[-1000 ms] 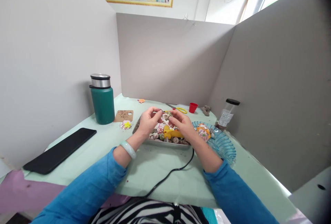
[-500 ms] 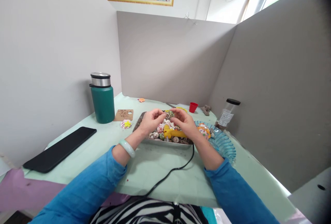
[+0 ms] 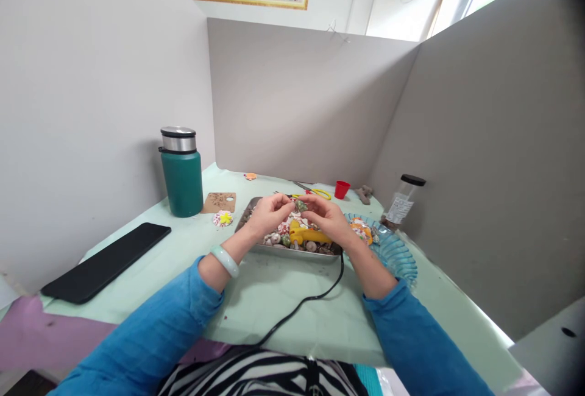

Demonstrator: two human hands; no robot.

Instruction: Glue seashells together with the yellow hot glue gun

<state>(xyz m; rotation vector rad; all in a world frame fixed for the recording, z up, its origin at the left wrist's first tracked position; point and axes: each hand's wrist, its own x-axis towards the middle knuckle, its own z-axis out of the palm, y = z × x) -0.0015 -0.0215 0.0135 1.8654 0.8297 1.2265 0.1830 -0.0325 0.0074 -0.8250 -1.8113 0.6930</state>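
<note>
Holding a small greenish shell [image 3: 300, 205] at centre frame, your left hand [image 3: 269, 214] and right hand [image 3: 326, 218] pinch it together between their fingertips, above a metal tray [image 3: 256, 207] of shells. Yellow glue gun [image 3: 307, 235]: lying in the tray. Blue plate [image 3: 395, 256]: right of it. Green flask [image 3: 181, 172]: left of centre.

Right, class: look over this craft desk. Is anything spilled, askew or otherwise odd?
Small dark specks lie scattered on the green cover near the front edge. A black cord trails from the tray off the desk edge.
</note>
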